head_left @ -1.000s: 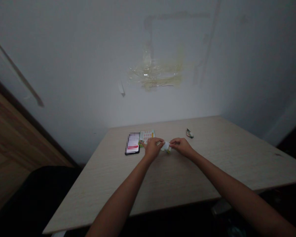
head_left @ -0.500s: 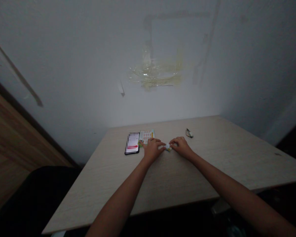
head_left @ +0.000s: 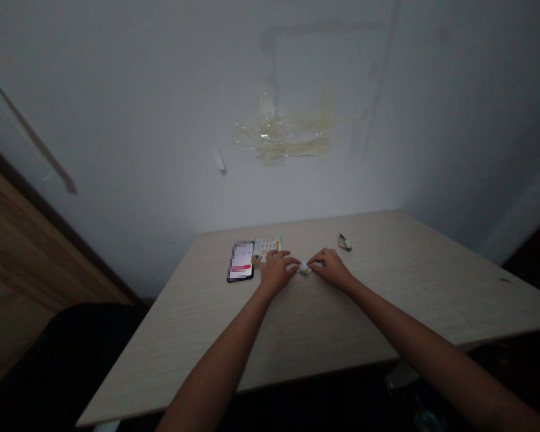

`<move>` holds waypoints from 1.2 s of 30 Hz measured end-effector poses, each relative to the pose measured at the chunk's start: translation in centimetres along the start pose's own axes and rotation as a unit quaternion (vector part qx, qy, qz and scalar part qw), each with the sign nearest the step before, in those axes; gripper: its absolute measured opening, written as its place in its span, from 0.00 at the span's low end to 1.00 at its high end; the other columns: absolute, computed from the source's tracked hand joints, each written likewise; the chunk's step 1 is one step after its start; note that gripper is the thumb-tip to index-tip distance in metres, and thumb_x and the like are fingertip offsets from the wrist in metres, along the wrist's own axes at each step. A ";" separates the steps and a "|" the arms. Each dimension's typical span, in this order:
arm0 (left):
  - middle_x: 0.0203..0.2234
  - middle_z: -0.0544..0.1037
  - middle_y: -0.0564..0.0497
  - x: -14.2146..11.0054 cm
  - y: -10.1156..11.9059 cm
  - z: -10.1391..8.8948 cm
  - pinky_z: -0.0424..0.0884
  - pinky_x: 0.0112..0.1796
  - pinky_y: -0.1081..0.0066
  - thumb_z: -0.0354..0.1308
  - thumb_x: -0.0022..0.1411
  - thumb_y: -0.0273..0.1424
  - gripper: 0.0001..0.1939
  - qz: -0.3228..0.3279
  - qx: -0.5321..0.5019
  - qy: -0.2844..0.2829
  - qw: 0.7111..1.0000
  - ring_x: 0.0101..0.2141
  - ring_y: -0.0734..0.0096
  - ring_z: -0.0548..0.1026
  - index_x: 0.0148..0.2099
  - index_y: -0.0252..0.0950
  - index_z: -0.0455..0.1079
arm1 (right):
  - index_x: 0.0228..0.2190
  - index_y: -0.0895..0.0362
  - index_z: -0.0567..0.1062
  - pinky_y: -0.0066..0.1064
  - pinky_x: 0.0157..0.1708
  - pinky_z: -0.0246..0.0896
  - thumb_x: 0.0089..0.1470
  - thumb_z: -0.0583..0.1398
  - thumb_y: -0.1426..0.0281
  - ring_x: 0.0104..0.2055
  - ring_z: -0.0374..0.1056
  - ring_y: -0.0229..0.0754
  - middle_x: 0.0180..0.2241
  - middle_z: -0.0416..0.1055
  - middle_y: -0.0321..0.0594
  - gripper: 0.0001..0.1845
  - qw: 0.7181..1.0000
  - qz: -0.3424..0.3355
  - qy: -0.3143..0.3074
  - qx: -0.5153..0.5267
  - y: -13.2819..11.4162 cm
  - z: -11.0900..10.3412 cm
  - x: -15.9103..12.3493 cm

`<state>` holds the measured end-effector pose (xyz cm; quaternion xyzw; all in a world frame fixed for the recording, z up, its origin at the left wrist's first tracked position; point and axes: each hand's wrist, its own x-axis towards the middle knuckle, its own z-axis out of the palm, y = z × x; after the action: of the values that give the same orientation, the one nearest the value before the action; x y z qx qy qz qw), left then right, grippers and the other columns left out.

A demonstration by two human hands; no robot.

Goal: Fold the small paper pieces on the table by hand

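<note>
Both my hands rest on a pale wooden table [head_left: 324, 324] far from me. My left hand [head_left: 276, 269] and my right hand [head_left: 329, 266] face each other, fingertips pinched on a small white and yellow-green folded paper piece [head_left: 304, 269] lying on the table between them. Only a sliver of the piece shows between the fingers. Just behind my left hand lies a colourful printed sheet [head_left: 266, 246], and left of that a phone [head_left: 242, 261] with a lit screen.
A small folded paper shape [head_left: 344, 242] lies at the back of the table, right of my hands. A white wall with old tape residue [head_left: 283, 135] rises right behind the table. A dark chair or seat [head_left: 72, 354] stands at the lower left.
The paper piece was held slightly above the table and looked larger a second ago; now it is pressed down on the table and looks smaller between my fingertips. My hands hardly shifted.
</note>
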<state>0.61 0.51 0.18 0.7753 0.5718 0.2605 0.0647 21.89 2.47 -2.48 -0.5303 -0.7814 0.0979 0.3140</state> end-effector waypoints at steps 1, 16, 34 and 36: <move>0.56 0.73 0.53 0.0 -0.1 0.1 0.34 0.58 0.30 0.62 0.60 0.41 0.10 0.004 0.003 -0.001 1.000 0.61 0.43 0.59 0.44 0.59 0.79 | 0.36 0.50 0.83 0.37 0.49 0.57 0.54 0.62 0.62 0.46 0.65 0.49 0.37 0.73 0.44 0.11 1.000 -0.002 0.001 -0.001 -0.1 0.0 0.0; 0.59 0.71 0.54 0.5 0.1 0.1 0.19 0.54 0.26 0.60 0.62 0.42 0.09 0.062 0.036 0.004 0.997 0.62 0.43 0.57 0.44 0.56 0.78 | 0.39 0.49 0.81 0.35 0.48 0.55 0.53 0.64 0.64 0.45 0.62 0.47 0.37 0.68 0.42 0.10 0.999 -0.012 -0.007 -0.050 -1.0 -0.3 -0.3; 0.60 0.69 0.61 1.4 0.9 0.5 0.29 0.55 0.22 0.58 0.61 0.48 0.10 0.030 0.083 -0.039 0.995 0.63 0.46 0.58 0.41 0.54 0.78 | 0.39 0.48 0.81 0.35 0.49 0.54 0.54 0.64 0.62 0.45 0.62 0.46 0.38 0.68 0.42 0.10 0.999 0.004 -0.018 -0.035 -0.7 -0.3 -0.1; 0.61 0.68 0.61 1.5 1.0 0.3 0.29 0.55 0.21 0.59 0.61 0.48 0.11 0.027 0.086 -0.056 0.994 0.63 0.45 0.56 0.42 0.54 0.77 | 0.38 0.48 0.81 0.36 0.49 0.54 0.53 0.64 0.62 0.46 0.62 0.46 0.38 0.68 0.42 0.10 0.999 0.007 -0.020 -0.034 -0.7 -0.3 -0.1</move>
<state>1.90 1.57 0.84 0.8063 0.5667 0.1681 0.0228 21.58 2.00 -1.95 -0.5439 -0.7867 0.0838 0.2798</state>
